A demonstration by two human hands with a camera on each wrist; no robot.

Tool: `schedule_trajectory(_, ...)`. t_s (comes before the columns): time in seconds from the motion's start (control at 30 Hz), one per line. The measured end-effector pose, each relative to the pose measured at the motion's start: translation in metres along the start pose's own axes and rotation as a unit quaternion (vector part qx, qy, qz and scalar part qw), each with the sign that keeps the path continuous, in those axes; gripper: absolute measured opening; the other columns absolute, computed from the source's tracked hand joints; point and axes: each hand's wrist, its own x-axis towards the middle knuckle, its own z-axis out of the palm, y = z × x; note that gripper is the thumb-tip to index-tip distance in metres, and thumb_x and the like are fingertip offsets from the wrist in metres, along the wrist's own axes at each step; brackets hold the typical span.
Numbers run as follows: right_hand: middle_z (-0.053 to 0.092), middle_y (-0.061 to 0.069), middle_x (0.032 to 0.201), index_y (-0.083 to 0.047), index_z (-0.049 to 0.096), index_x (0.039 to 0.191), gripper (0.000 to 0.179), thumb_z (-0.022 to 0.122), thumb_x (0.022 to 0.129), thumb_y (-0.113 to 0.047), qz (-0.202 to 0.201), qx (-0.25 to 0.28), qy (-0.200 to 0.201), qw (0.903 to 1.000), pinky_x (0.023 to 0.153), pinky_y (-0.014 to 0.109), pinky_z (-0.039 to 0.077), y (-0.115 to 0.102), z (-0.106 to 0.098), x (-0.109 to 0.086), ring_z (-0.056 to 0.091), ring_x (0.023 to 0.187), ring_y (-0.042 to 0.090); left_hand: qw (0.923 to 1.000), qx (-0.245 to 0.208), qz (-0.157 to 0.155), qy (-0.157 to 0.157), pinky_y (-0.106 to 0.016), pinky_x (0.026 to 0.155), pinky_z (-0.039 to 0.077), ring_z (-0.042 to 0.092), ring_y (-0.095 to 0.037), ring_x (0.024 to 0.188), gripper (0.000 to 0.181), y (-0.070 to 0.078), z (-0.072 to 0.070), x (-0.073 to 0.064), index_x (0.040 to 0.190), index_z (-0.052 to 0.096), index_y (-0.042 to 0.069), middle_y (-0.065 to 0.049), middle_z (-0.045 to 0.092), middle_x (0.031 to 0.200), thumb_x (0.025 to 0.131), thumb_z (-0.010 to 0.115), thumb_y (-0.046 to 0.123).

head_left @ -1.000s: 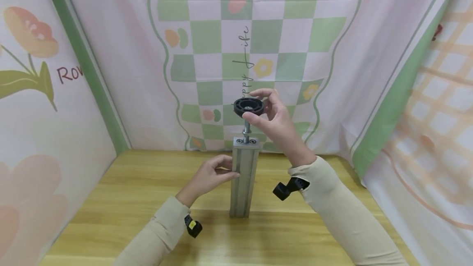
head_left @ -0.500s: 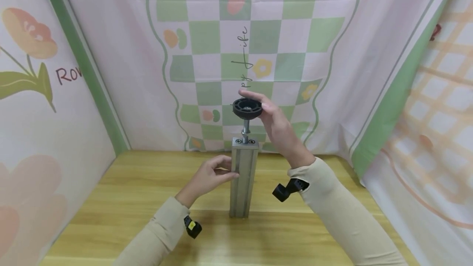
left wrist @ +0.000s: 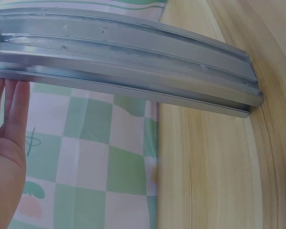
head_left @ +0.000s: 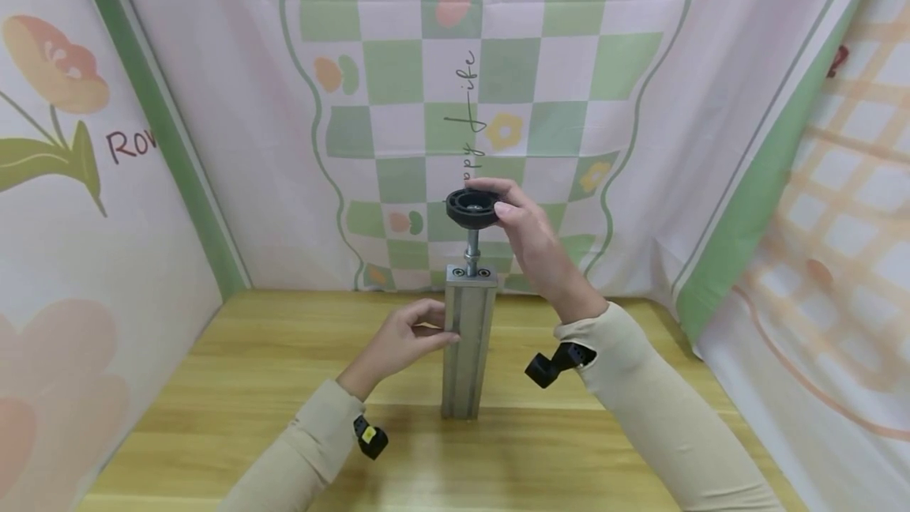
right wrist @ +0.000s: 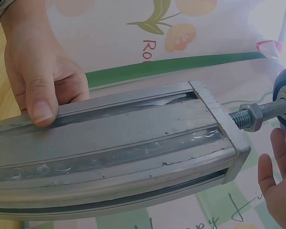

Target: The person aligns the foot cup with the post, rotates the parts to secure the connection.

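Observation:
An upright aluminium profile stands on the wooden table. My left hand grips its left side, thumb on the near face and fingers behind. A metal end plate caps the profile, with two bolt heads on top. Out of the plate rises a threaded rod carrying a hex nut. At the rod's top is a black round levelling foot, its hollow side up. My right hand holds the foot's right rim, thumb at the near right and fingers round the far side.
The wooden table runs back to a printed curtain with green checks. Side curtains flank it left and right. Each sleeve cuff has a small black camera strapped to it.
My right thumb has moved from the front of the foot's rim to its right side; the fingers straightened behind it, then drew in. The left hand and profile have stayed put.

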Motion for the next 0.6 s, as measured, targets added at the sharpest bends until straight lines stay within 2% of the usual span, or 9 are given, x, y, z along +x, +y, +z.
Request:
schedule_trajectory(0.23, 0.058, 0.015, 0.123, -0.005, 0.052, 0.135, 0.044, 0.049, 0.097, -0.028, 0.029, -0.044, 0.035, 0.9980, 0.103, 0.040, 0.042, -0.0025, 0.0005, -0.0034, 0.056, 0.112, 0.029, 0.9999, -0.004, 0.010, -0.004, -0.032, 0.084, 0.060, 0.068, -0.024, 0.098, 0.030, -0.0005, 0.0006, 0.0001, 0.117, 0.067, 0.004, -0.009, 0.068, 0.105, 0.089, 0.077, 0.009)
schedule_trajectory(0.33, 0.056, 0.016, 0.122, -0.008, 0.052, 0.132, 0.042, 0.055, 0.095, -0.027, 0.042, -0.037, 0.043, 0.9975, 0.098, 0.035, 0.046, -0.0044, 0.0007, -0.0039, 0.055, 0.108, 0.028, 0.9998, -0.007, 0.016, -0.005, -0.032, 0.084, 0.060, 0.068, -0.024, 0.097, 0.029, -0.0002, 0.0005, -0.0005, 0.117, 0.066, 0.003, -0.009, 0.068, 0.104, 0.090, 0.077, 0.008)
schedule_trajectory(0.47, 0.051, 0.016, 0.118, -0.009, 0.052, 0.132, 0.042, 0.064, 0.094, -0.023, 0.049, -0.024, 0.050, 0.9973, 0.086, 0.029, 0.053, -0.0055, 0.0009, -0.0033, 0.056, 0.100, 0.026, 0.9997, -0.007, 0.023, -0.005, -0.033, 0.084, 0.060, 0.068, -0.023, 0.097, 0.030, -0.0003, 0.0007, -0.0009, 0.117, 0.066, 0.003, -0.009, 0.068, 0.104, 0.090, 0.076, 0.007)
schedule_trajectory(0.6, 0.047, 0.014, 0.115, -0.012, 0.054, 0.133, 0.046, 0.071, 0.093, -0.026, 0.053, -0.036, 0.059, 0.9962, 0.078, 0.025, 0.053, -0.0064, 0.0015, -0.0027, 0.055, 0.092, 0.024, 0.9996, -0.011, 0.026, -0.006, -0.034, 0.083, 0.060, 0.068, -0.023, 0.096, 0.030, -0.0002, 0.0009, -0.0004, 0.117, 0.066, 0.003, -0.010, 0.068, 0.104, 0.090, 0.076, 0.007)
